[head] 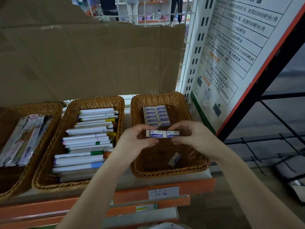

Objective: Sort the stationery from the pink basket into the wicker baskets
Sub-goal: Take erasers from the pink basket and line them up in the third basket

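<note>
Hands, left point(137, 140) and right point(189, 135), pinching two boxes point(162, 134) labelled "ERASER", above wicker basket point(196, 156)

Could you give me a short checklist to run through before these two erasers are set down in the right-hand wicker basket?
1. Both erasers held: ok. The left hand pinches the left eraser and the right hand pinches the right eraser.
2. Erasers lined up: ok, end to end, labels up.
3. Right basket: ok. They hang over the eraser basket, not the pen basket.
4. Free space in front of the eraser rows: ok, bare wicker shows there.
5. Loose eraser: not ok, it lies tilted near the front, apart from the rows.
6. Pink basket empty: cannot tell, out of view.
</note>
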A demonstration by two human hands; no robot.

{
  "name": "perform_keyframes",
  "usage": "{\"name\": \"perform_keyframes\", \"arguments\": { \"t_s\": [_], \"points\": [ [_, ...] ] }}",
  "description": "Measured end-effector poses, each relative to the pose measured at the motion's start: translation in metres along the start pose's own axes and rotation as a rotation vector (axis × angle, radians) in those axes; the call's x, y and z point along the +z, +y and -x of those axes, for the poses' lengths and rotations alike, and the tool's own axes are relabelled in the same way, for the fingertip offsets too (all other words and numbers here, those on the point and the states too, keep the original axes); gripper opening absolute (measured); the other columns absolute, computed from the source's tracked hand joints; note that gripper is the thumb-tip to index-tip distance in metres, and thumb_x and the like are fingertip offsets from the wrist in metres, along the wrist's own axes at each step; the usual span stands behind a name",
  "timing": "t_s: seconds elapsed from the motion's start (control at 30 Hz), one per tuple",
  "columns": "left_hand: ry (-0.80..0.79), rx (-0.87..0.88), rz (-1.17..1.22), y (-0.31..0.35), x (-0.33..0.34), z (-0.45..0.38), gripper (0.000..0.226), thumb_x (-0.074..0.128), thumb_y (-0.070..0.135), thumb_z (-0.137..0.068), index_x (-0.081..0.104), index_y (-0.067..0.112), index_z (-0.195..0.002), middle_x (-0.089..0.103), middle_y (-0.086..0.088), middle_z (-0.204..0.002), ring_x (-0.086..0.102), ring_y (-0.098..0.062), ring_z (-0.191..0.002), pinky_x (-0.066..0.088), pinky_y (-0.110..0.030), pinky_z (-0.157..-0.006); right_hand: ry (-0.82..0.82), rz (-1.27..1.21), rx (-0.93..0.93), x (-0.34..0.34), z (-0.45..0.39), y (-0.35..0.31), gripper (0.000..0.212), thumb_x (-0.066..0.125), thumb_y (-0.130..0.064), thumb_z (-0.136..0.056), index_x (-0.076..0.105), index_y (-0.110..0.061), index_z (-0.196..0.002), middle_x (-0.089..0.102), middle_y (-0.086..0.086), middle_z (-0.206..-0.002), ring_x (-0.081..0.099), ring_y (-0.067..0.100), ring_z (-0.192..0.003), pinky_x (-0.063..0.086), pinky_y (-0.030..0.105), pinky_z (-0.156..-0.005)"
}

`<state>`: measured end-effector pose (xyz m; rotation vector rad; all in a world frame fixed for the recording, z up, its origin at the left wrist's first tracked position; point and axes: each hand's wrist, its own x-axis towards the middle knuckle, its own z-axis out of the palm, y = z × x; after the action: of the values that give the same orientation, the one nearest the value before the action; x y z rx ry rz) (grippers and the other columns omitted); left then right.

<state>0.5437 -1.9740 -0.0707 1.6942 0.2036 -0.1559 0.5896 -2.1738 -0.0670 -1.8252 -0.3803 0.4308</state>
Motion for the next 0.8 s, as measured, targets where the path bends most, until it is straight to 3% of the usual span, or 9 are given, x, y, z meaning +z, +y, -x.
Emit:
{"name": "perform_keyframes", "arguments": {
  "t_s": [0.1, 0.17, 0.23, 0.3, 0.4, 0.6, 0.8],
  "points": [
    [0.07, 0.197, -0.605, 0.001, -0.005, -0.01, 0.02, 0.07, 0.025, -0.084, 0.061, 0.03, -0.102, 0.06, 0.024, -0.096, 0.056, 0.005, -0.085, 0.043, -0.007, -0.066, 0.03, 0.451, -0.064, -0.001, -0.014, 0.003, 0.02, 0.068, -0.016, -0.085, 0.063, -0.023, -0.104, 0.063, -0.012, -0.104, 0.059, 0.001, -0.089, 0.047, 0.013, -0.078],
    [0.079, 0.277, -0.849, 0.004, -0.005, -0.019, 0.021, 0.067, 0.031, -0.086, 0.059, 0.031, -0.106, 0.056, 0.021, -0.101, 0.049, 0.003, -0.089, 0.034, -0.007, -0.062, 0.025, 0.656, -0.091, -0.001, -0.027, 0.006, 0.02, 0.066, -0.023, -0.087, 0.058, -0.027, -0.105, 0.059, -0.013, -0.104, 0.052, -0.001, -0.09, 0.039, 0.008, -0.072],
    [0.055, 0.319, -0.994, 0.003, -0.002, -0.03, 0.023, 0.064, 0.031, -0.087, 0.059, 0.026, -0.109, 0.056, 0.009, -0.112, 0.051, -0.006, -0.096, 0.038, -0.015, -0.069, 0.004, 0.768, -0.086, 0.0, -0.041, 0.009, 0.019, 0.063, -0.026, -0.088, 0.056, -0.026, -0.106, 0.059, -0.008, -0.111, 0.052, 0.005, -0.096, 0.041, 0.016, -0.075],
    [0.039, 0.366, -1.094, 0.0, 0.003, -0.04, 0.026, 0.064, 0.031, -0.087, 0.06, 0.022, -0.112, 0.051, 0.002, -0.119, 0.05, -0.014, -0.108, 0.04, -0.022, -0.081, -0.023, 0.87, -0.084, 0.001, -0.053, 0.012, 0.02, 0.06, -0.026, -0.09, 0.056, -0.023, -0.109, 0.057, -0.003, -0.117, 0.052, 0.012, -0.105, 0.042, 0.024, -0.081],
    [0.046, 0.42, -1.219, -0.006, 0.008, -0.05, 0.031, 0.063, 0.032, -0.088, 0.059, 0.019, -0.116, 0.047, -0.001, -0.125, 0.042, -0.019, -0.118, 0.04, -0.029, -0.092, -0.056, 0.973, -0.101, 0.001, -0.065, 0.014, 0.025, 0.06, -0.027, -0.09, 0.056, -0.018, -0.114, 0.052, 0.0, -0.119, 0.049, 0.016, -0.111, 0.04, 0.025, -0.084],
    [0.067, 0.475, -1.36, -0.013, 0.009, -0.058, 0.03, 0.061, 0.033, -0.087, 0.056, 0.019, -0.114, 0.054, -0.001, -0.119, 0.044, -0.021, -0.11, 0.041, -0.031, -0.085, -0.11, 1.141, -0.124, 0.003, -0.071, 0.012, 0.035, 0.056, -0.028, -0.092, 0.053, -0.012, -0.124, 0.045, 0.005, -0.126, 0.041, 0.021, -0.119, 0.044, 0.034, -0.094],
    [0.054, 0.449, -1.383, -0.017, 0.01, -0.059, 0.031, 0.06, 0.03, -0.087, 0.053, 0.018, -0.115, 0.055, -0.003, -0.119, 0.045, -0.021, -0.111, 0.042, -0.031, -0.086, -0.115, 1.117, -0.133, 0.005, -0.076, 0.011, 0.033, 0.055, -0.023, -0.093, 0.051, -0.01, -0.124, 0.047, 0.007, -0.125, 0.043, 0.022, -0.117, 0.039, 0.03, -0.092]
  ]
}}
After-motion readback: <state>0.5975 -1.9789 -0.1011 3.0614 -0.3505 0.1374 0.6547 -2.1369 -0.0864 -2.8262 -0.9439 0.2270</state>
